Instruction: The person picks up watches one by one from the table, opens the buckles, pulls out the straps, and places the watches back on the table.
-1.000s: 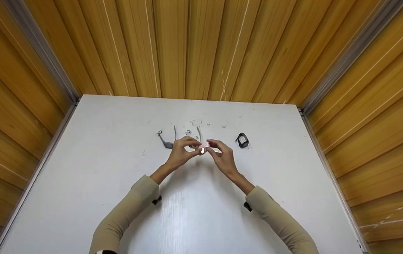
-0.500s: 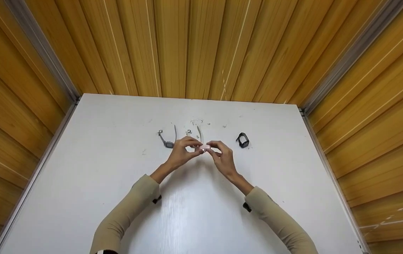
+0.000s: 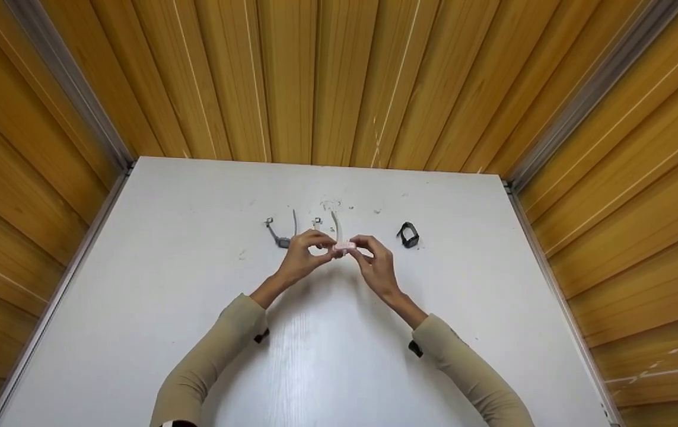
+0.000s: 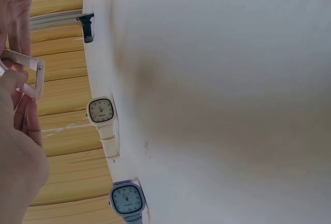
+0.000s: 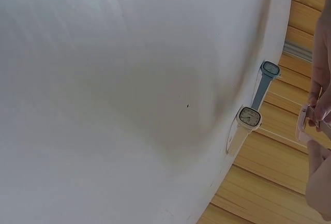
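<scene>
A small pink watch (image 3: 345, 245) is held up between both hands, above the white table. My left hand (image 3: 303, 256) pinches its left side between thumb and fingers. The other side is pinched by my right hand (image 3: 378, 267). In the left wrist view the watch (image 4: 40, 79) shows edge-on, its strap bent back among the fingers, which hide part of it. A cream watch (image 4: 101, 111) lies beyond the hands, mostly covered by the left hand in the head view. Left of it is a blue-grey watch (image 3: 283, 242). A black watch (image 3: 410, 235) stands looped on its side to the right.
The white table (image 3: 196, 196) has small dark marks near its middle. Wood-patterned walls (image 3: 315, 83) enclose its back and both sides, with metal corner posts (image 3: 78, 77).
The pink watch has turned in the fingers, so a longer pink side faces up and the bright glint on it is gone. Both hands stay nearly in place.
</scene>
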`<action>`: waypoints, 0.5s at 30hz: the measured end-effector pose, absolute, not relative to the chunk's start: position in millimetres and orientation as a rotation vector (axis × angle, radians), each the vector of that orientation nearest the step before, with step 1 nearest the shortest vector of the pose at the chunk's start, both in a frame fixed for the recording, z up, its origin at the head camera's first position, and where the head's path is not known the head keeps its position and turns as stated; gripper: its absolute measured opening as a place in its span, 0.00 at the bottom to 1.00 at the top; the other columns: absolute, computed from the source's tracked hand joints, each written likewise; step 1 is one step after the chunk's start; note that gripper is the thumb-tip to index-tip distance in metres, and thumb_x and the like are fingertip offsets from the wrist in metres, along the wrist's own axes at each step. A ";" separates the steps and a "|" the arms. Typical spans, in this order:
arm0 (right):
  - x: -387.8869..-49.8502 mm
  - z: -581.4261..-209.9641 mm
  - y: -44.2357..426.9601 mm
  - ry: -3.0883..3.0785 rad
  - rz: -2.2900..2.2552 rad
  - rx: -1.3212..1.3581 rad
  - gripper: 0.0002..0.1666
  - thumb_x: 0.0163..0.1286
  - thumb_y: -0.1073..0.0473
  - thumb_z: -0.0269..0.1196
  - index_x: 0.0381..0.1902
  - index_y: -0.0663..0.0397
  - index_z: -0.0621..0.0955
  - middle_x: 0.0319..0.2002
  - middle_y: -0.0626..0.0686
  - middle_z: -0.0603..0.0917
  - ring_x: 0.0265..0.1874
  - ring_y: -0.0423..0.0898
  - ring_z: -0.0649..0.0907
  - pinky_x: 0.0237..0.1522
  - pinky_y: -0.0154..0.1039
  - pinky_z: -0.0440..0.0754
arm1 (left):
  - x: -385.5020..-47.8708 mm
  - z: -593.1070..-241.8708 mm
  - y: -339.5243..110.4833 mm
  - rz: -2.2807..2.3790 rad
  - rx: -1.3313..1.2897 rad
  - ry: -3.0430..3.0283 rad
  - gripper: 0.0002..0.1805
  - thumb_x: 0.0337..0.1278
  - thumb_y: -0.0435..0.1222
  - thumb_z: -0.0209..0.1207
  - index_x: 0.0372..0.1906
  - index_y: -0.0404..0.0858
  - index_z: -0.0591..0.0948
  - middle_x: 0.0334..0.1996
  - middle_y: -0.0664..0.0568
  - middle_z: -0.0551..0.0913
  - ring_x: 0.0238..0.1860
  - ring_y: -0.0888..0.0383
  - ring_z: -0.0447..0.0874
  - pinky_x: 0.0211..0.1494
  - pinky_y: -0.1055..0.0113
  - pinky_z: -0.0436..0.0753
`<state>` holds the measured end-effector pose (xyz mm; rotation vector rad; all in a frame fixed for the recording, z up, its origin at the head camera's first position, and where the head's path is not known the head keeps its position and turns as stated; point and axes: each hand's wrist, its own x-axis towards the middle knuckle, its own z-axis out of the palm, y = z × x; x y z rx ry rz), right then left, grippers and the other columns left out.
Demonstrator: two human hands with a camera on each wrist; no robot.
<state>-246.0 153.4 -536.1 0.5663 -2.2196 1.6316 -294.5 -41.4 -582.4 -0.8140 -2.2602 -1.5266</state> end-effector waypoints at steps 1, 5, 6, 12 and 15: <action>-245.7 -536.4 153.4 -2.227 1.633 0.566 0.12 0.66 0.77 0.64 0.47 0.76 0.80 0.45 0.69 0.85 0.49 0.64 0.87 0.49 0.45 0.89 | -294.1 -582.2 -41.5 -1.520 -0.811 -2.270 0.09 0.55 0.28 0.72 0.42 0.33 0.90 0.40 0.44 0.89 0.40 0.47 0.87 0.45 0.57 0.87; -245.0 -537.1 153.4 -2.250 1.625 0.595 0.12 0.67 0.77 0.64 0.48 0.76 0.80 0.46 0.69 0.85 0.50 0.64 0.87 0.50 0.42 0.89 | -293.4 -581.0 -41.7 -1.473 -0.811 -2.319 0.09 0.55 0.28 0.71 0.42 0.33 0.89 0.41 0.44 0.88 0.41 0.46 0.86 0.46 0.58 0.86; -244.8 -537.6 153.1 -2.252 1.615 0.610 0.12 0.67 0.77 0.64 0.48 0.76 0.80 0.46 0.69 0.85 0.50 0.64 0.86 0.50 0.41 0.89 | -293.6 -580.8 -41.7 -1.461 -0.817 -2.325 0.09 0.55 0.27 0.71 0.42 0.33 0.89 0.41 0.44 0.88 0.41 0.47 0.86 0.46 0.58 0.86; -243.7 -542.3 148.9 -2.220 1.556 0.711 0.11 0.65 0.78 0.64 0.46 0.77 0.80 0.45 0.69 0.84 0.48 0.65 0.86 0.49 0.41 0.89 | -294.3 -581.3 -41.0 -1.391 -0.881 -2.303 0.10 0.54 0.27 0.72 0.42 0.34 0.89 0.41 0.46 0.89 0.42 0.50 0.87 0.47 0.59 0.88; -243.5 -543.4 147.5 -2.194 1.559 0.744 0.12 0.64 0.79 0.64 0.46 0.78 0.80 0.45 0.70 0.84 0.48 0.66 0.86 0.49 0.44 0.89 | -294.1 -581.0 -40.9 -1.362 -0.888 -2.291 0.09 0.52 0.26 0.72 0.40 0.34 0.89 0.39 0.46 0.90 0.42 0.50 0.88 0.47 0.60 0.88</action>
